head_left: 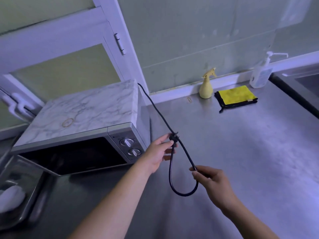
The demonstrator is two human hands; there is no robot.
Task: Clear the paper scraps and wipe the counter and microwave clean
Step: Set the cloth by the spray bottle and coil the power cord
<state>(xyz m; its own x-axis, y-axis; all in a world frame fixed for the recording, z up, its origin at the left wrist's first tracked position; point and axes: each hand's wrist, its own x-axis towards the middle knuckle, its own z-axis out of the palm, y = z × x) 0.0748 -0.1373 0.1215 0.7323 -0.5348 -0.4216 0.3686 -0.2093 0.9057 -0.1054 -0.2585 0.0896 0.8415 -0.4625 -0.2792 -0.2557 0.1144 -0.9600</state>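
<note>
A silver microwave (82,128) with a marble-patterned top stands on the steel counter (241,152) at the left. Its black power cord (155,104) runs from behind it and hangs in a loop above the counter. My left hand (158,154) pinches the plug (173,138) at the cord's end, just right of the microwave's knobs. My right hand (210,180) pinches the cord lower down the loop. A folded yellow cloth (236,94) with black edging lies at the back of the counter. A yellow spray bottle (206,87) stands to its left against the wall.
A clear pump bottle (260,73) stands at the back right beside a sink edge (296,90). One rubber band (68,122) lies on the microwave top, another (189,100) on the counter by the spray bottle. A metal tray (22,200) sits at the lower left.
</note>
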